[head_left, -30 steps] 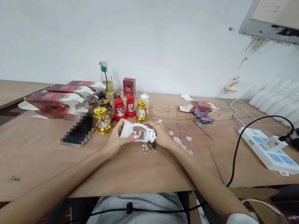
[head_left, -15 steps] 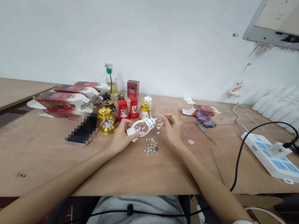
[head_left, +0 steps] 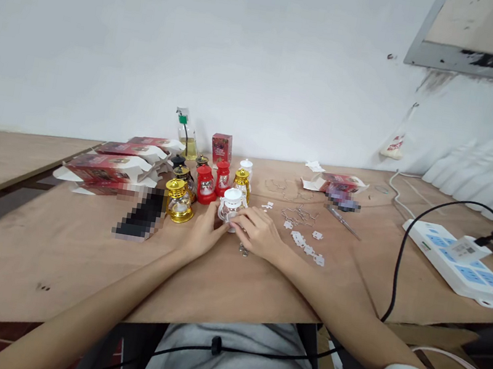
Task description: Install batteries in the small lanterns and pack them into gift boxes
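A small white lantern [head_left: 233,196] stands upright in front of me with its cap on top. My left hand [head_left: 202,232] closes on its left side, thumb towards the front. My right hand [head_left: 259,234] holds it from the right, fingers bent across its lower front, so the base is partly hidden. Just below the right hand, a few silver button cells [head_left: 243,251] show; the hand covers others. Behind the held lantern are a gold lantern [head_left: 242,177], a red lantern [head_left: 206,184] and another white lantern [head_left: 246,164].
At left lie red boxes [head_left: 104,167], a dark blurred object [head_left: 142,218] and a gold lantern [head_left: 179,202]. Bent wires [head_left: 300,215] and small white pieces [head_left: 308,250] lie at right, near tweezers [head_left: 344,222]. A power strip [head_left: 462,265] with a black cable sits further right.
The white lantern, earlier tilted sideways in my left hand, now stands upright. My right hand has moved left and down from its top end onto its body, uncovering white pieces and wires.
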`<state>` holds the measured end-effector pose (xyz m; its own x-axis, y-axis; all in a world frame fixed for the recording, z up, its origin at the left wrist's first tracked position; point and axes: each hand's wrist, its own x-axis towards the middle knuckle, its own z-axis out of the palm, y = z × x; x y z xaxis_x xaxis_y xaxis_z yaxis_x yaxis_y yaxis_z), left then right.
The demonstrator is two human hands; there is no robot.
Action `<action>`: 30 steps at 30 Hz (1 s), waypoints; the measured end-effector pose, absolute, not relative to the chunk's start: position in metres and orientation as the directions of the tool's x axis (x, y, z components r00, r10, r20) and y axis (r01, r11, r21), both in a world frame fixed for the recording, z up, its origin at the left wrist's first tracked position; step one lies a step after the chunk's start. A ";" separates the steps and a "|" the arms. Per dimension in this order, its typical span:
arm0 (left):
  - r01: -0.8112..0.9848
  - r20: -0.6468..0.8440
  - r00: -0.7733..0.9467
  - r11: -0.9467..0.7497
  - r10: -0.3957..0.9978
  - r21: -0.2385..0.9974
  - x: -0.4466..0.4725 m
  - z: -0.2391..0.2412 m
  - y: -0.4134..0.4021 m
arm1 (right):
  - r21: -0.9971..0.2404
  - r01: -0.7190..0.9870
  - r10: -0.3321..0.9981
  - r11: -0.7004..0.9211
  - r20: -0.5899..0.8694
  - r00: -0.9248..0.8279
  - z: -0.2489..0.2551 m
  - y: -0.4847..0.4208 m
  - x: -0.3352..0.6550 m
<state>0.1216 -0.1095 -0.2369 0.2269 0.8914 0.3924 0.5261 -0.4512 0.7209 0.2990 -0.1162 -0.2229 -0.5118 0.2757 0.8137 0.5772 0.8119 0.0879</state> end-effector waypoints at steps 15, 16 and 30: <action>0.995 0.777 0.078 -0.098 0.625 -0.021 -0.035 -0.140 -0.074 | 0.084 0.621 0.278 0.779 0.842 -0.462 -0.233 -0.113 0.300; 0.999 0.762 0.051 -0.040 0.646 -0.033 -0.046 -0.141 -0.065 | 0.097 0.614 0.256 0.784 0.850 -0.461 -0.233 -0.114 0.300; 0.987 0.927 -0.023 -0.142 0.374 0.082 -0.069 -0.166 -0.049 | 0.158 0.547 0.164 0.822 0.855 -0.493 -0.233 -0.120 0.292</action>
<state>-0.0691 -0.0493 -0.1655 -0.0231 0.3736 0.9273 0.9865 -0.1418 0.0817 0.2918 -0.1196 -0.2333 -0.4929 0.1639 0.8545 0.5467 0.8224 0.1576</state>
